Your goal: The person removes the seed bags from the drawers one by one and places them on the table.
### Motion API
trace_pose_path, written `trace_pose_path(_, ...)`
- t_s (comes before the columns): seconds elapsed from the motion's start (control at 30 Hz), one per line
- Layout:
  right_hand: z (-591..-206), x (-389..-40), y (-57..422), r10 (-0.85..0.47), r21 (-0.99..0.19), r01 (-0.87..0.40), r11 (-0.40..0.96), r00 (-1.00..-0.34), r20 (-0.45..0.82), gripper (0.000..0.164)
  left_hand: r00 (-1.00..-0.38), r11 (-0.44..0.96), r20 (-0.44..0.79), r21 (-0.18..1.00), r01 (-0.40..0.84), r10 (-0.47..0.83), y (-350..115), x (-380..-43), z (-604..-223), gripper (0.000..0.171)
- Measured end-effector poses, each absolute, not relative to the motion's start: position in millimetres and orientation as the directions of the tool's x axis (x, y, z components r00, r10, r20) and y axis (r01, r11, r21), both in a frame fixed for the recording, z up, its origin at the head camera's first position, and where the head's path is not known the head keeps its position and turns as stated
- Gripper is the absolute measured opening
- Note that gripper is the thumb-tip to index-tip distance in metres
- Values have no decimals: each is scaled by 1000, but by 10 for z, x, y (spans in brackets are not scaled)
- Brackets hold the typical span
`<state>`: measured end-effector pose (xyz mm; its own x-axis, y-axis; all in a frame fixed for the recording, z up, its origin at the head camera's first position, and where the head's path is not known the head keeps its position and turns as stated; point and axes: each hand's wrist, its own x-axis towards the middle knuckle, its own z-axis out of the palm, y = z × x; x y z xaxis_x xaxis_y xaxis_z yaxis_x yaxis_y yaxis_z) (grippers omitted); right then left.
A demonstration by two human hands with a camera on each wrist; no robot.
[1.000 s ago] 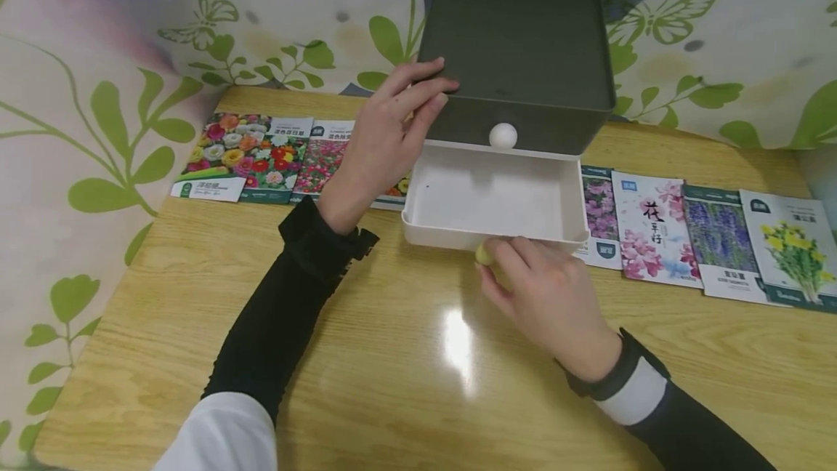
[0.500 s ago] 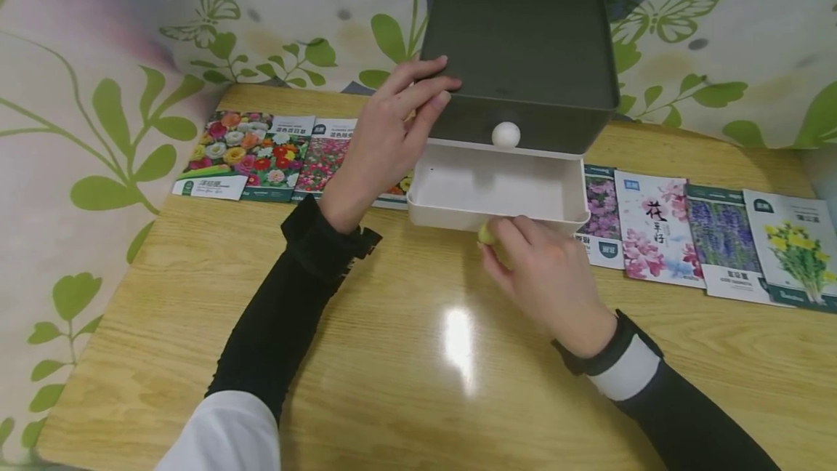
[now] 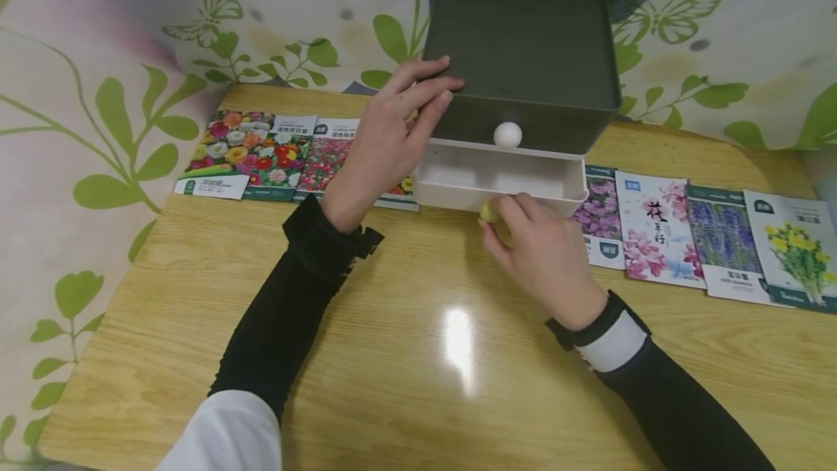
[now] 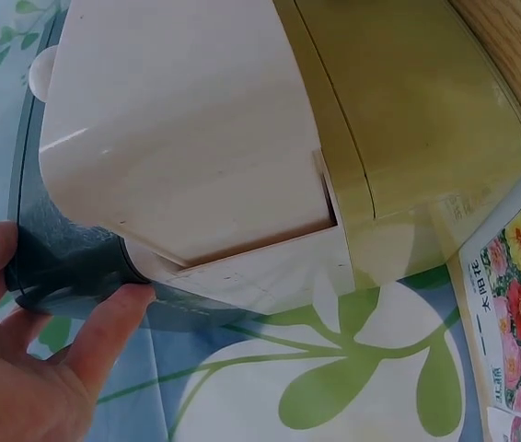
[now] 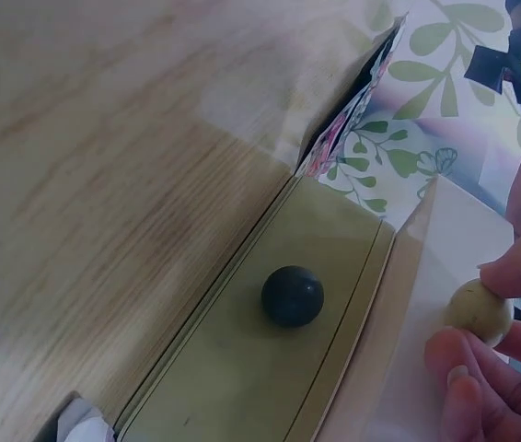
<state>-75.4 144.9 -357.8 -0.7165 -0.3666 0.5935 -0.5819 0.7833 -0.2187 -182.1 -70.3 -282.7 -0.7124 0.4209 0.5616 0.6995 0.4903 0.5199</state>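
Table (image 3: 366,376) under drawers (image 3: 556,129), leaf-print wall (image 3: 294,17)

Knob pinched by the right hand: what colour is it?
Dull yellow; the knob shows best in the right wrist view.

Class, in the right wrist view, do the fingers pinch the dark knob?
No, the right hand pinches the pale yellow knob, and the dark knob stands untouched.
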Motion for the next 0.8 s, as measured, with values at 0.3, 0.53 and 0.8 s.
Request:
trace_pose_path(0.3, -3597, -827, 1444, -346, -243, -569, 785, -730, 590, 19, -719, 487, 560, 532, 693, 411, -706, -1817, -2832, 31)
trace_pose_path(0.53, -3611, -910, 1454, -311, -277, -557, 783, -737, 600, 20, -718, 482, 566, 535, 694, 406, -688, -1812, -2837, 31)
trace_pose_path(0.8, -3606, -980, 1464, -302, -287, -554, 782, -739, 602, 21, -717, 477, 566, 537, 696, 408, -687, -1811, -2837, 31)
